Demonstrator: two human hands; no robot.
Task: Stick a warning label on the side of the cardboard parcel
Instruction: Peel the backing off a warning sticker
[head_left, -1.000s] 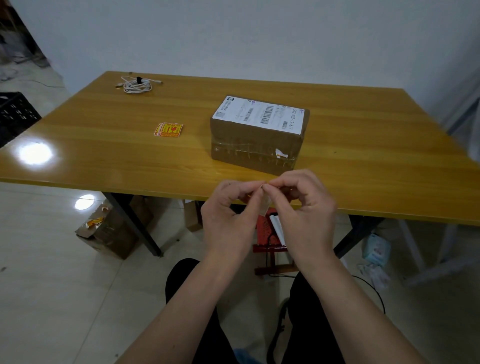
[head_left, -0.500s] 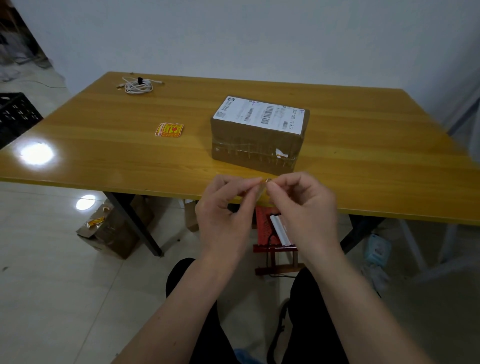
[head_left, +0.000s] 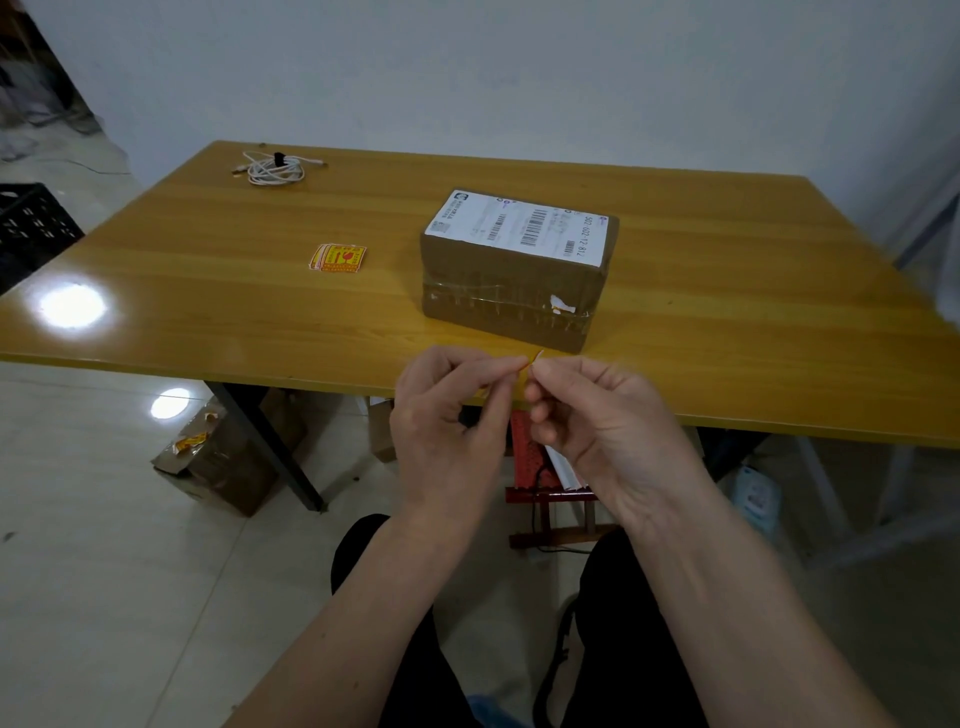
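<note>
Both my hands pinch one small label at the desk's near edge: left hand, right hand. Probably peeling the backing. Parcel sits just beyond, side facing me. Next: free the label, press it there.

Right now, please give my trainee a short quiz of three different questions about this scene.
1. True or false: a label is already stuck on the parcel's near side.
2. What lies at the table's far left: A cable, B scissors, C tape?
3. Fill in: both hands pinch one small ____.

Key: 1 false. 2 A, the cable. 3 label, between the left hand and right hand.
</note>
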